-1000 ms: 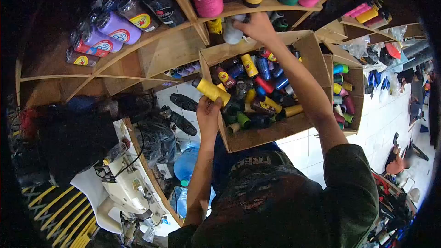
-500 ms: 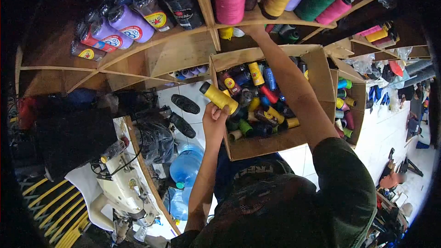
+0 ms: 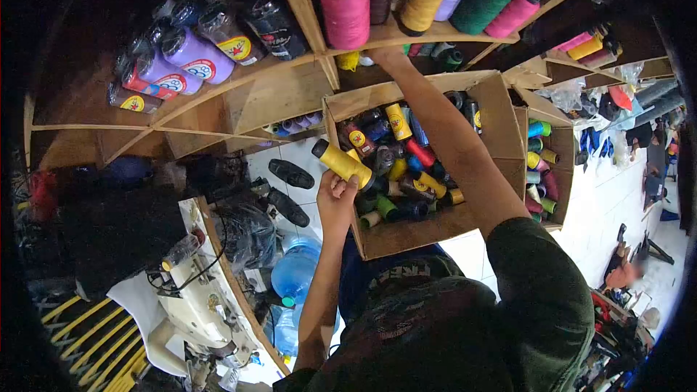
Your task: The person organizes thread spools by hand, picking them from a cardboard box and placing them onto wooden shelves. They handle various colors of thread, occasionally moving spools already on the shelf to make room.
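Note:
A yellow thread spool with a dark end is gripped in my left hand, tilted beside the left edge of an open cardboard box. Inside that box lie many loose spools, among them a red spool and a green spool. My right arm stretches across the box to the shelf. There my right hand reaches under the upper board, its fingers hidden in the compartment. Close to it are a yellow spool and a small white item.
On the upper shelf stand a pink spool and other colours; purple spools stand farther left. A second spool box is at right. Below left are a sewing machine, blue water bottles and black sandals.
The view has shifted slightly, so shelf and box sit a little differently. My left hand keeps the yellow spool; my right hand stays reached into the shelf.

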Demonstrator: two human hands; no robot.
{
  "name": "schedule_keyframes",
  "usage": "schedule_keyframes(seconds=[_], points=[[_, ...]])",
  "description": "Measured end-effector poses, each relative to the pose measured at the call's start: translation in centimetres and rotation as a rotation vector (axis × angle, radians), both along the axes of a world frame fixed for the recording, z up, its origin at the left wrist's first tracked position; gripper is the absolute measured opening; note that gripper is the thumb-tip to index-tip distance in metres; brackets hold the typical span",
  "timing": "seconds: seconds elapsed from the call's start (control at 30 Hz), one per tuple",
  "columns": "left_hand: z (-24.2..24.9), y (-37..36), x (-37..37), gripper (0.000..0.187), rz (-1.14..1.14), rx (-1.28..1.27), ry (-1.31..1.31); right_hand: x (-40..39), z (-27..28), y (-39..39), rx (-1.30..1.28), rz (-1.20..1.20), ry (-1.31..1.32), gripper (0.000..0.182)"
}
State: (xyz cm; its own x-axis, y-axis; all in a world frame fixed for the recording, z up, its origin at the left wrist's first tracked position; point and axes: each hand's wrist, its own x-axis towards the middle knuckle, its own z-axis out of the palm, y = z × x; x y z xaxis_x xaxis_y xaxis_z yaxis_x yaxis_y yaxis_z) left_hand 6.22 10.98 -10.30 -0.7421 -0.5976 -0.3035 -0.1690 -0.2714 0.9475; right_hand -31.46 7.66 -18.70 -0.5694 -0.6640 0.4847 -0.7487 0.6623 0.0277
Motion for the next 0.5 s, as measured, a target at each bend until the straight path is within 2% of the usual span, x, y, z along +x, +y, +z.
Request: schedule_keyframes(seconds=[0.03, 0.13, 0.2, 0.27, 0.3, 0.33, 0.43, 0.47, 0.5], points=[[-0.2, -0.2, 0.0, 0.037, -0.039, -0.034, -0.032, 0.9, 1.6, 0.6, 0.066, 0.015, 0.024, 0.052], [-0.2, 0.3, -0.2, 0.036, -0.03, -0.019, -0.035, 3.6, 4.8, 2.7, 0.08, 0.068, -0.433, 0.047], [-0.1, 0.4, -0.9, 0.037, -0.031, -0.081, -0.019, 7.4, 7.9, 4.4, -0.406, 0.234, -0.364, 0.038], [0.2, 0.4, -1.7, 0.039, -0.048, -0.162, -0.013, 10.5, 10.3, 6.8, -0.18, 0.317, -1.062, 0.038], [0.8, 0.4, -2.2, 0.04, -0.067, -0.212, -0.019, 11.7, 10.0, 8.1, -0.217, 0.621, -1.08, 0.043], [1.2, 0.4, -2.5, 0.042, -0.085, -0.261, -0.027, 13.7, 14.5, 9.9, 0.039, 0.624, -1.349, 0.055], [1.3, 0.1, -3.8, 0.047, -0.096, -0.477, 0.018, 15.1, 15.6, 11.7, 0.198, 0.616, -1.233, 0.054], [0.7, -0.3, -4.0, 0.059, -0.17, -0.557, 0.01, 14.7, 16.0, 12.1, 0.141, 0.609, -1.215, 0.052], [0.8, -0.4, -4.6, 0.062, -0.126, -0.588, 0.05, 14.2, 16.3, 12.5, 0.086, 0.602, -1.198, 0.05]])
